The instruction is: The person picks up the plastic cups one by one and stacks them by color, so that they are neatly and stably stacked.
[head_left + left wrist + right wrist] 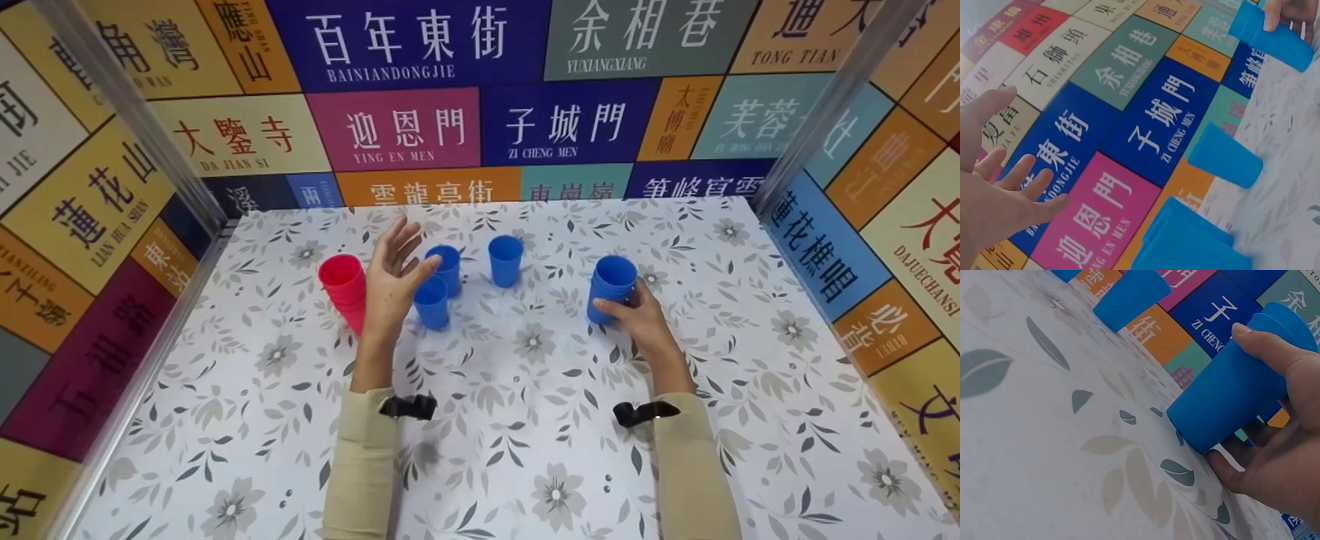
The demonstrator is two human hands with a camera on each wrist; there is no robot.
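My right hand (651, 324) grips a pair of nested blue cups (609, 281) standing upright at the right of the table. In the right wrist view the thumb lies across the cup's side below the double rim, with the fingers round the other side. My left hand (391, 279) is raised, fingers spread and holding nothing, between a stack of red cups (341, 283) and the blue cups. Close to its thumb stand a front blue cup (432, 306) and a rear blue cup (451, 271). A third blue cup (506, 262) stands apart to their right.
A white cloth with grey leaves and flowers covers the table (510, 427). Panels printed with street names form a back wall (405, 127) and both side walls. Black straps (409, 406) with cameras sit at the wrists over beige sleeves.
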